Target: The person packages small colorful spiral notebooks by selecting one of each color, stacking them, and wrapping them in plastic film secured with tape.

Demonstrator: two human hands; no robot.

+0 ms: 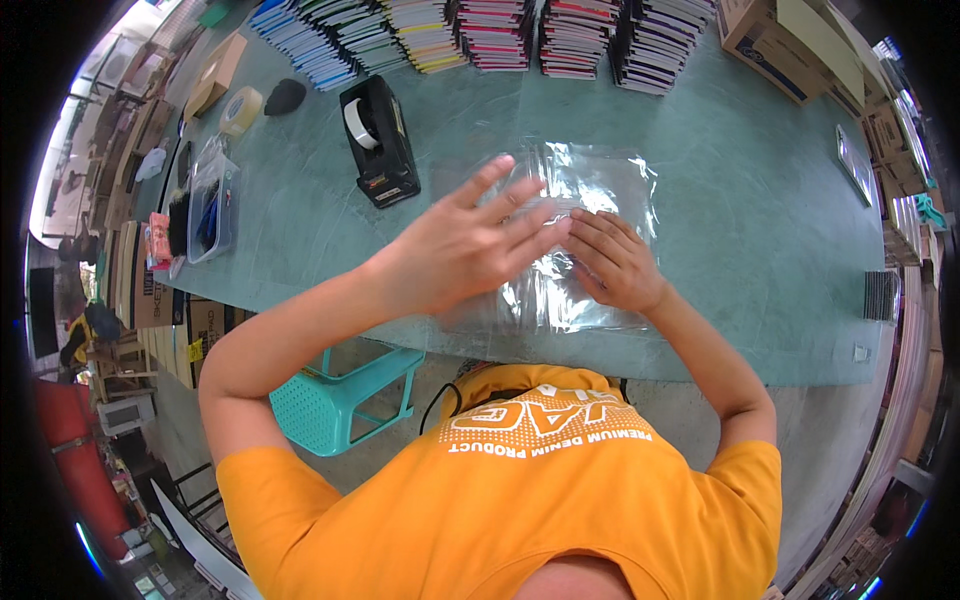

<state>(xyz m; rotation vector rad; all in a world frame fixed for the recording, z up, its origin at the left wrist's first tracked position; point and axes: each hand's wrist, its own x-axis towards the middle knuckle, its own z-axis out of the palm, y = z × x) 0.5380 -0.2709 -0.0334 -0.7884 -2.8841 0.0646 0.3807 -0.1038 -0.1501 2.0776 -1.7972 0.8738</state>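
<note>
Clear, shiny plastic film (600,305), either sheets or flat bags, lies on the green table in front of me; I cannot tell how many layers. My left hand (465,245) is over its left part, fingers spread and slightly blurred, with nothing held. Resting on the middle of the film is my right hand (615,262), its fingers stretched out side by side, their tips near those of my left hand. A black tape dispenser (380,145) with a white roll stands just beyond my left hand.
Several stacks of booklets (495,35) line the table's far edge. Cardboard boxes (770,50) stand far right. To the left are a tape roll (241,110), a dark lump (285,97) and a clear plastic bin (212,210). A turquoise stool (345,400) is below the table edge.
</note>
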